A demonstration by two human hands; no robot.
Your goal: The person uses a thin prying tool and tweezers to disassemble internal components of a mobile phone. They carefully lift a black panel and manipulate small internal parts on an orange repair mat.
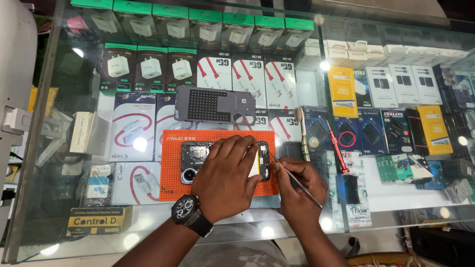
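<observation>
Orange mat (170,190) at centre frame cushions the opened phone (190,160); left hand (225,178) presses flat, steadying it, while right hand (297,190) pinches tweezers (292,178) at its edge

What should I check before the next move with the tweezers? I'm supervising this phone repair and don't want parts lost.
1. Opened phone lies fully on the orange work mat: ok.
2. Left hand presses the phone flat: ok.
3. Right hand grips the metal tweezers, tip at the phone's edge: ok.
4. Removed back cover lies apart, above the mat: ok.
5. Red screwdriver and brush lie on the glass counter beside the right hand: ok.
6. Loose screws accounted for: cannot tell.
</observation>
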